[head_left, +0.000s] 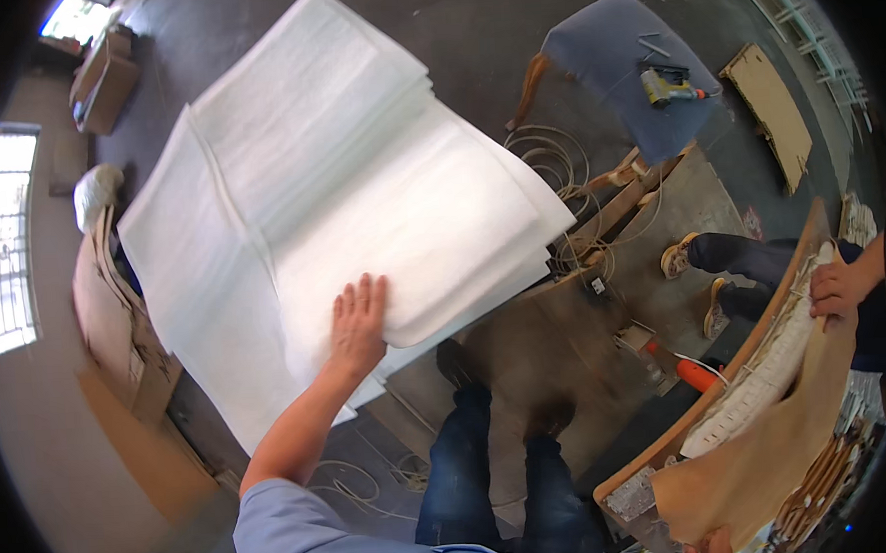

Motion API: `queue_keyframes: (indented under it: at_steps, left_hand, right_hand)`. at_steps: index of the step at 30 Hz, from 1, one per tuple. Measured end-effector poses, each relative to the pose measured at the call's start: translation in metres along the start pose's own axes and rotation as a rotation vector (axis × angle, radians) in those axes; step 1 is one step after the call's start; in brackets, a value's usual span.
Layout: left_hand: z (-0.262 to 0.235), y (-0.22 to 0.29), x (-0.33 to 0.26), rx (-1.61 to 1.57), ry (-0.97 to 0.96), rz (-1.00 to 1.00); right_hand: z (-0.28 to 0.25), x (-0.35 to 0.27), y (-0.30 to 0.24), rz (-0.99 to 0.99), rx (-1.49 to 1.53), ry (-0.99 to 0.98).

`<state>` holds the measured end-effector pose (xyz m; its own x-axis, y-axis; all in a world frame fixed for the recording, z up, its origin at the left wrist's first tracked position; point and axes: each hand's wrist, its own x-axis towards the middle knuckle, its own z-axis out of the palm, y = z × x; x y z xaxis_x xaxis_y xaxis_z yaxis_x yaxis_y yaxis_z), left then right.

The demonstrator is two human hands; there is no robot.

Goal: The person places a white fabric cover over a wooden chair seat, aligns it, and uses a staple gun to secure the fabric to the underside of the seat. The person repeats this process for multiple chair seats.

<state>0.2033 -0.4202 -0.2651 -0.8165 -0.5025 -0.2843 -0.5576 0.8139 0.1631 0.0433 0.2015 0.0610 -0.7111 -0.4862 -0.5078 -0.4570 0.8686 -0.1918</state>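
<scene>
A stack of large white batting-like sheets [389, 194] lies spread in front of me, its layers uneven at the right edge. My left hand [358, 326] rests flat on the near part of the top sheet, fingers stretched out. At the lower right, my right hand [713, 546] shows only in part, with its fingers bent over the lower edge of a tan sheet [764, 475]. That sheet hangs along a curved wooden frame [715, 397] lined with a white padded strip [768, 365]. Another person's hand [839, 284] grips the upper end of this frame.
A blue-grey upholstered seat [602, 63] with a yellow power tool [664, 87] on it stands at the far right. Coiled hoses [557, 160] lie beside the sheets. An orange-red tool [697, 373] is near the frame. Wrapped padded pieces [108, 294] lean at left.
</scene>
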Motion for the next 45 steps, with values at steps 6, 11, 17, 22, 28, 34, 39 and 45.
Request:
queue_keyframes:
  at_steps: [6, 11, 17, 22, 28, 34, 39, 45]
  left_hand:
    - [-0.132, -0.023, 0.058, -0.016, 0.177, -0.071]
    - [-0.225, -0.049, 0.092, 0.072, 0.208, -0.102]
    - [-0.415, -0.017, 0.047, -0.099, 0.159, -0.028]
    - [-0.562, 0.034, -0.051, -0.282, 0.173, 0.039]
    - [-0.706, 0.099, -0.208, -0.299, 0.326, 0.105]
    - [-0.8, 0.127, -0.256, -0.607, 0.442, 0.285]
    - [-0.779, 0.157, -0.191, -0.65, 0.249, 0.252]
    - [-0.703, 0.171, -0.096, -0.496, -0.012, 0.202]
  right_hand:
    - [0.011, -0.009, 0.011, 0.032, 0.026, 0.027]
    - [0.014, -0.005, -0.001, 0.113, 0.168, 0.104]
    - [-0.003, -0.006, -0.022, 0.133, 0.305, 0.197]
    - [-0.009, -0.001, -0.01, 0.019, 0.31, 0.202]
    - [-0.063, 0.087, 0.012, -0.145, 0.728, -0.01]
    - [-0.158, 0.264, -0.079, -0.56, 1.676, -0.066]
    - [-0.109, 0.233, -0.141, -0.472, 1.997, -0.41]
    - [-0.045, 0.102, -0.124, -0.371, 2.131, -0.512]
